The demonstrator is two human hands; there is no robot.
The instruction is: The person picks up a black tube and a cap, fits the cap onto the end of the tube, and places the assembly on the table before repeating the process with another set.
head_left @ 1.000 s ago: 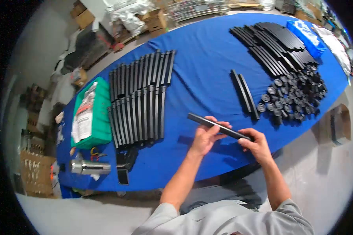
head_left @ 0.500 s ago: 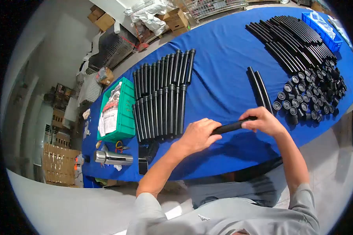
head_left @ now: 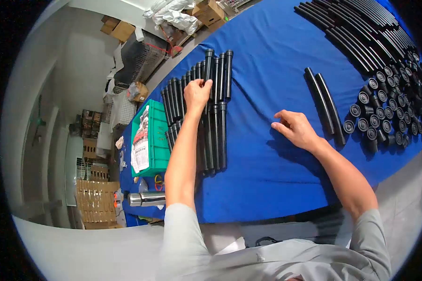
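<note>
Currently left hand (head_left: pixel 198 93) grips a black tube (head_left: pixel 206 77) in the rows of tubes (head_left: pixel 197 117) toward the bench's (head_left: pixel 262 61) left edge, right hand (head_left: pixel 293 129) loosely curled and empty near the front edge; a nudge risks rolling neighbours out of line.

A blue-covered table (head_left: pixel 267 187) stands on pale floor (head_left: pixel 79 253), with what look like cardboard boxes (head_left: pixel 119 29) behind.

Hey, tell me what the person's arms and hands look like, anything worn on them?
Both hands are bare: no gloves show on the left hand or the right hand, and no watch or ring can be made out. The forearms are uncovered up to short light grey sleeves of a T-shirt, which carries a small dark mark on the chest.
</note>
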